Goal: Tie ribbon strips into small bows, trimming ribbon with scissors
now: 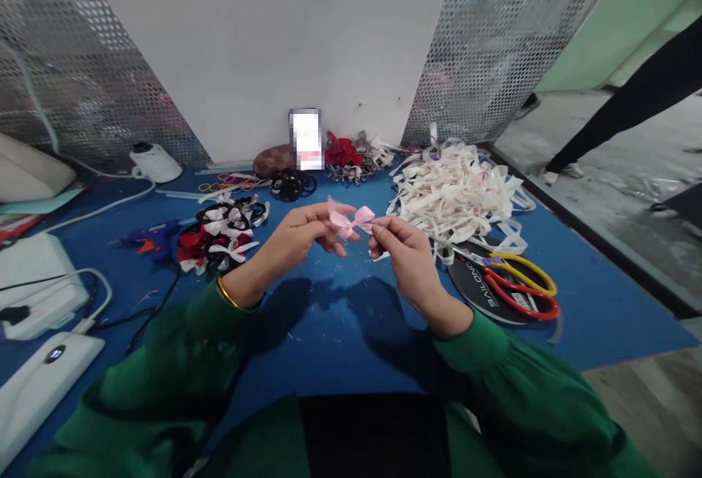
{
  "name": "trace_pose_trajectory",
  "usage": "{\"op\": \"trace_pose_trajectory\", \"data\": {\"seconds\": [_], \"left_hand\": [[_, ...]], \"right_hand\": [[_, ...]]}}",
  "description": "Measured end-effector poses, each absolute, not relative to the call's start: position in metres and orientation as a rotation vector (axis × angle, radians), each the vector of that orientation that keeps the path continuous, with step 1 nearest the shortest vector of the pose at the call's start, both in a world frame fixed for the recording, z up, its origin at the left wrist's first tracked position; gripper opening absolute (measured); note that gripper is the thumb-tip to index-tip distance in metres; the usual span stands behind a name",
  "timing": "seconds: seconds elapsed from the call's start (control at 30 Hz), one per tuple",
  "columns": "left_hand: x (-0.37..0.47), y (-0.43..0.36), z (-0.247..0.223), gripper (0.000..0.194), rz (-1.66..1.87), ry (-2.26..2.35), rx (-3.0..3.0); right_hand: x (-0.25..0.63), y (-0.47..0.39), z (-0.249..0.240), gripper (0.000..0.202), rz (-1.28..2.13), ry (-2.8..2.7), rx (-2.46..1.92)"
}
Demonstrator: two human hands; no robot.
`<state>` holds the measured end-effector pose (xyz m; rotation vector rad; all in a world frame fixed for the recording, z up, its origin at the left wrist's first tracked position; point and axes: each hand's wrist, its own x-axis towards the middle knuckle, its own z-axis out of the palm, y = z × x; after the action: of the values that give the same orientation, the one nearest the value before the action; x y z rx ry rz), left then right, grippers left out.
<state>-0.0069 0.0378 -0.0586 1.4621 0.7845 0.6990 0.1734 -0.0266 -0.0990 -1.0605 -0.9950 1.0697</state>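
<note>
A small pink ribbon bow [351,222] is held up above the blue table, between my two hands. My left hand [310,233] pinches its left loop between thumb and fingers. From the other side, the thumb and forefinger of my right hand [400,248] grip the bow's right loop. Beyond my right hand lies a large heap of cream ribbon strips [455,189]. To the left of my left hand sits a cluster of red, black and white bows [219,233].
Red-and-yellow-handled scissors [515,281] rest on a black round mat [474,291] at right. A blue glue gun [153,240], white power strip [41,284] and power bank [47,390] lie left. A phone [306,138] stands at the back. Someone's leg [619,105] shows right.
</note>
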Motion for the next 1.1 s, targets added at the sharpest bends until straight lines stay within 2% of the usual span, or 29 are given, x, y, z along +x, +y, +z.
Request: {"op": "trace_pose_trajectory", "data": {"seconds": [0.27, 0.6, 0.77, 0.93, 1.1], "left_hand": [[-0.003, 0.032, -0.065, 0.026, 0.509, 0.729, 1.381], [0.000, 0.031, -0.074, 0.027, 0.485, 0.787, 1.504], [0.001, 0.028, -0.071, 0.029, 0.607, 0.837, 1.580], [0.000, 0.027, -0.070, 0.030, 0.728, 0.901, 1.685], [-0.001, 0.025, -0.068, 0.025, 0.770, 0.977, 1.853]], "right_hand": [[0.173, -0.026, -0.097, 0.019, 1.081, -1.078, -1.067], [0.171, -0.028, -0.098, 0.016, 1.056, -1.111, -1.076], [0.172, -0.028, -0.099, 0.020, 1.028, -1.201, -1.112], [0.169, -0.028, -0.106, 0.032, 1.122, -1.319, -1.122], [0.171, -0.029, -0.108, 0.033, 0.944, -1.443, -1.249]]}}
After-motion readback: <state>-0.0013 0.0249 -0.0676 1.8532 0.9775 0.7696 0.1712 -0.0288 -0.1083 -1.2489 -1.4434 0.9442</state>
